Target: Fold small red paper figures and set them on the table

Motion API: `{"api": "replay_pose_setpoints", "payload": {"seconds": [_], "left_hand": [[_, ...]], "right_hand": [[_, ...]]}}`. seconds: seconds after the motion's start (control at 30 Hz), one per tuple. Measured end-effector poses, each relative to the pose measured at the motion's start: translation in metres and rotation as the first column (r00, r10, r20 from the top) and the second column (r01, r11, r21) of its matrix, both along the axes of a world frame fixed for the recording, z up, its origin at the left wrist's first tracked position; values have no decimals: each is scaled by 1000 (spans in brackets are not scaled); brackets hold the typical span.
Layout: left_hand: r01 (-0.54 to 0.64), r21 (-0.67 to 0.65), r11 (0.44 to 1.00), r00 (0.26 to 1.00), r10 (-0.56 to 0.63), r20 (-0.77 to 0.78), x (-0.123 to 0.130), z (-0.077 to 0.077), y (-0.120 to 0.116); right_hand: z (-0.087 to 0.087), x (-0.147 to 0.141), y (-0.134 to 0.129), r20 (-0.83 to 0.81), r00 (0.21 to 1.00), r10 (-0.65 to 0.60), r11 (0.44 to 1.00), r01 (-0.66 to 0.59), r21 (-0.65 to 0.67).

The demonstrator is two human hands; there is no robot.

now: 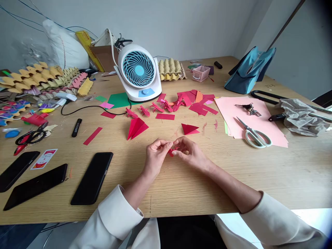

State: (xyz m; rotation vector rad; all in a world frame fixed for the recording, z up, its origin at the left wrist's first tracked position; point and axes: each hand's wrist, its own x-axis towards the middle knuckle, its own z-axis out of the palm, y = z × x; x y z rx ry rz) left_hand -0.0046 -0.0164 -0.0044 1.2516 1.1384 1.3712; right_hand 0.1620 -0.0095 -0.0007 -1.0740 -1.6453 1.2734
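Between my fingertips sits a small folded piece of red paper (171, 152), mostly covered by the fingers. My left hand (157, 154) pinches it from the left, thumb against fingers. From the other side my right hand (190, 152) grips it too, fingers curled. Just beyond the hands lie a folded red paper fan shape (137, 128) and a smaller folded red triangle (190, 129). Farther back, several small folded pink-red paper figures (144, 110) form a row, with loose red paper strips (165, 117) near them.
A white fan (138, 71) stands behind the paper figures. At right, scissors (255, 135) and keys (250, 109) rest on pink paper sheets (275, 133). Phones (92, 178), a black marker (76, 127) and black-handled scissors (32, 136) lie at left. A blue bag (240, 77) stands back right.
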Motion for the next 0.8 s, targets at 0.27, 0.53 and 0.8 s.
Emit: {"api": "replay_pose_setpoints", "payload": {"seconds": [0.27,0.53,0.8], "left_hand": [[29,-98,995,995,-19,98,4,0,1],[91,-114,989,995,-94,-22,0,2,4],[120,-151,981,992,-126,-31,-1,1,4]], "right_hand": [[-6,-5,4,-145,989,-36,987,12,-162],[5,0,6,-82,996,-33,984,18,-175],[9,4,6,-20,999,-33,997,32,-70]]}}
